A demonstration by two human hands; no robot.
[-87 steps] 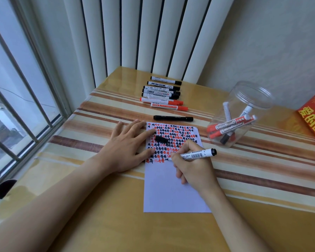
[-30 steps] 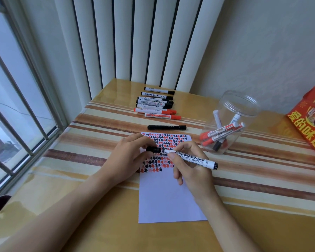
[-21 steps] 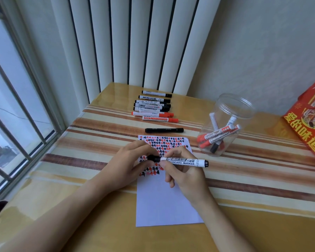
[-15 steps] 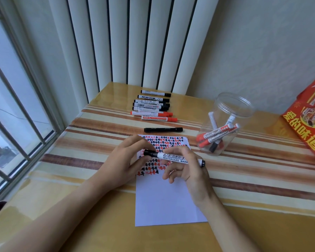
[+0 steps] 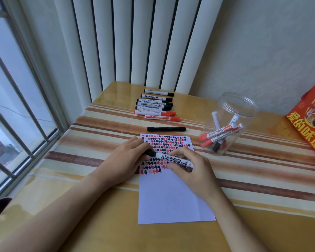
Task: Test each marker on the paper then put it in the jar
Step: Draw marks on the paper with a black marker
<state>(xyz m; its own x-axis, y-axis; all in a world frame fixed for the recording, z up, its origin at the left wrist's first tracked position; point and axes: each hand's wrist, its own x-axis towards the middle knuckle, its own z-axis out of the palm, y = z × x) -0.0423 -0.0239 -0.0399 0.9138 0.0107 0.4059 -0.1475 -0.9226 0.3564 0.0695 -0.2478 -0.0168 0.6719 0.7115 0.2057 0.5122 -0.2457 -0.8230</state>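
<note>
1. The left hand (image 5: 127,159) pinches the black cap (image 5: 150,153) at the near end of the whiteboard marker (image 5: 173,159), seating it.
2. The marker lies almost level over the marked paper (image 5: 171,197), long axis running left to right between the hands, tail end at the right hand.
3. The right hand (image 5: 193,170) grasps the barrel in its fingertips.
4. The clear jar (image 5: 231,110), holding tested markers, stands beyond and right of the right hand, the nearer one, so I judge that hand carries the marker over.

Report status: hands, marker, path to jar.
Left hand pinching cap, right hand gripping marker above paper. Cap on. Jar open, path unobstructed.
</note>
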